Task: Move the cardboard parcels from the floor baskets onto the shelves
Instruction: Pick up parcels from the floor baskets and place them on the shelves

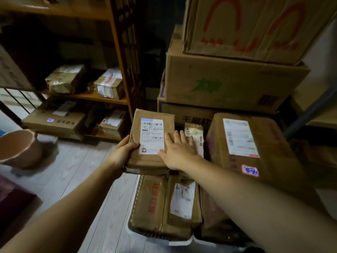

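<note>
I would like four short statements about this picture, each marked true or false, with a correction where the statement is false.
1. The left hand grips the left edge of the labelled parcel. True.
2. The right hand is curled into a fist beside the parcel. False: it lies flat, with straight fingers, on the parcel's top.
3. The white basket on the floor holds nothing. False: several cardboard parcels lie in it.
4. The shelves at the left already hold parcels. True.
</note>
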A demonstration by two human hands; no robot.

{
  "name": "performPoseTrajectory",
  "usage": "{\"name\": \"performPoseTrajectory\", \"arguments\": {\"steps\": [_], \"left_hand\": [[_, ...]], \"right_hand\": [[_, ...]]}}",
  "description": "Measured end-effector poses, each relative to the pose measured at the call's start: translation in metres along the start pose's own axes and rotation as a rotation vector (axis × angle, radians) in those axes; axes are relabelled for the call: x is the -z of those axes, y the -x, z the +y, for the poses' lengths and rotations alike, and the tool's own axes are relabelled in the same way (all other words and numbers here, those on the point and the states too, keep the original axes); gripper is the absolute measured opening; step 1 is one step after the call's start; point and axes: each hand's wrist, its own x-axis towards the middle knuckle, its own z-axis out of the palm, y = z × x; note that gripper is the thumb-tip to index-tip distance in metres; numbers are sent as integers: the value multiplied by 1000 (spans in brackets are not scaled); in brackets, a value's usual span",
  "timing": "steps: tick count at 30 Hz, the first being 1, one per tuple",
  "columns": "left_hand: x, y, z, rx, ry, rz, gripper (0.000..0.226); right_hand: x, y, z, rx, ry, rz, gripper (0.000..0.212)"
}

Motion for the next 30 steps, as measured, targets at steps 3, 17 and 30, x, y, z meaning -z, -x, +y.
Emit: {"name": "performPoseTrajectory", "arguments": {"steps": [3, 17, 30], "left_hand": [[6, -17, -29, 8, -7, -10, 41], [10, -51, -87, 107, -85, -70, 34], [7, -71, -115, 175, -78, -208, 47]], "right_hand": [[-15, -14, -7, 15, 162, -75, 79], [-29, -25, -26, 50, 397, -258, 94], [-85, -46, -42, 23, 402, -142, 96]]}}
